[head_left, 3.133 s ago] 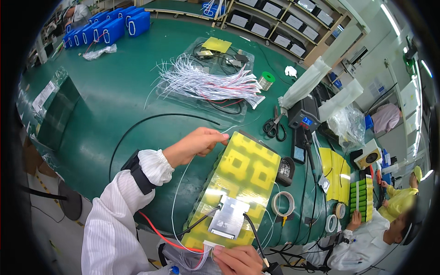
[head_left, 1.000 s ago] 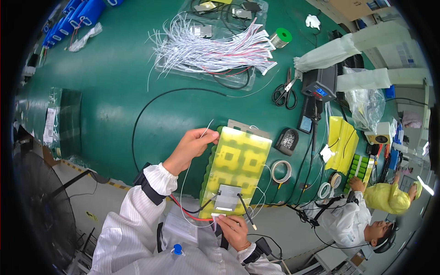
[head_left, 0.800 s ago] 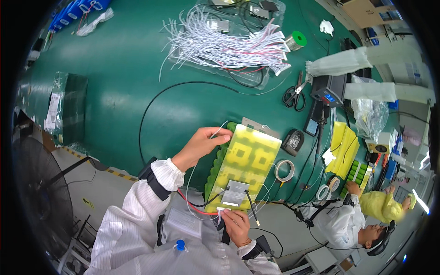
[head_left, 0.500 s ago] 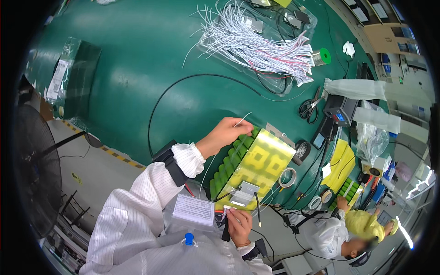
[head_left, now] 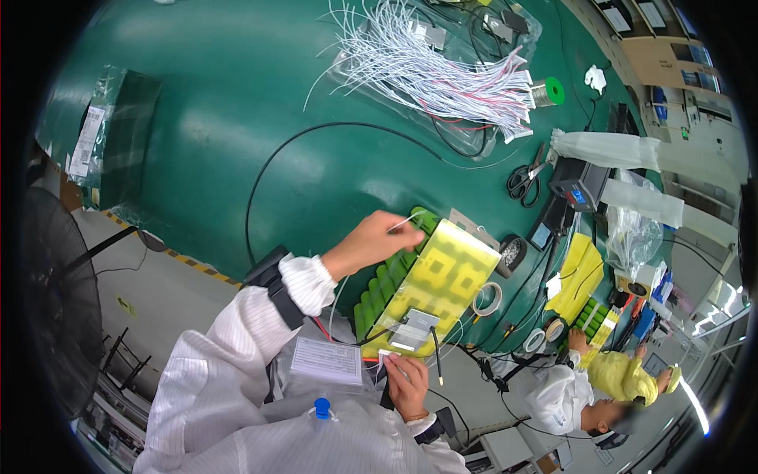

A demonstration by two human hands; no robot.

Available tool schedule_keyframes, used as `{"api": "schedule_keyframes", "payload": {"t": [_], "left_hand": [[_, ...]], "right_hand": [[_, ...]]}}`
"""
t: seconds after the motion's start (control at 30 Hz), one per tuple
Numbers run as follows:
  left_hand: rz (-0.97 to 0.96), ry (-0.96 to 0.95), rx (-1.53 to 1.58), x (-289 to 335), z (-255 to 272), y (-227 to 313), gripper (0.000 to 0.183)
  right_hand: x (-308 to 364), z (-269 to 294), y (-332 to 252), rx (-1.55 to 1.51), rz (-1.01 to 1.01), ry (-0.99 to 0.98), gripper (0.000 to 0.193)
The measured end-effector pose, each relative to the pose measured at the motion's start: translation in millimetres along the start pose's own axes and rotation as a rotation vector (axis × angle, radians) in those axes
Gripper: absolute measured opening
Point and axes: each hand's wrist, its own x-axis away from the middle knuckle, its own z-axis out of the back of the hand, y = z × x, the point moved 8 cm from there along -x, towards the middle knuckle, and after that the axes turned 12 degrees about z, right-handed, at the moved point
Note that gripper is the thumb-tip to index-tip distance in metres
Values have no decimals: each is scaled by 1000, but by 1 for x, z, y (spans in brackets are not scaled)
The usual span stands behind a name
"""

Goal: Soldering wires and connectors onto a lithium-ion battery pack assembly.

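At the table's near edge lies a battery pack of green cylindrical cells [head_left: 384, 286] with a yellow sheet [head_left: 444, 268] over its upper face. A grey module [head_left: 416, 326] with black cables sits on the sheet's near end. My left hand [head_left: 371, 243] is closed in a pinch on a thin white wire [head_left: 407, 220], just above the cells' far left side. My right hand [head_left: 408, 385] is closed on a small white connector [head_left: 384, 357] at the pack's near edge. The fingers partly hide the connector.
A bundle of white wires [head_left: 442, 75] lies at the back beside a solder spool [head_left: 546, 92]. Scissors [head_left: 524, 182], a soldering station [head_left: 580, 186], a small black dish [head_left: 513, 253] and a tape roll [head_left: 486, 299] are to the right. A co-worker [head_left: 564, 399] works farther right.
My left hand has drawn back slightly from the pack's far corner, moving left and nearer with the white wire. My right hand stays at the near edge. The whole view has shifted slightly.
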Motion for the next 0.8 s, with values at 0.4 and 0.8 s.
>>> {"api": "schedule_keyframes", "payload": {"t": [0.4,0.8], "left_hand": [[132,79,-69,26,-11,14,15],[150,263,-233,37,-15,34,14]], "right_hand": [[1,4,5,-87,-25,46,40],[4,12,9,-192,-20,73,45]]}}
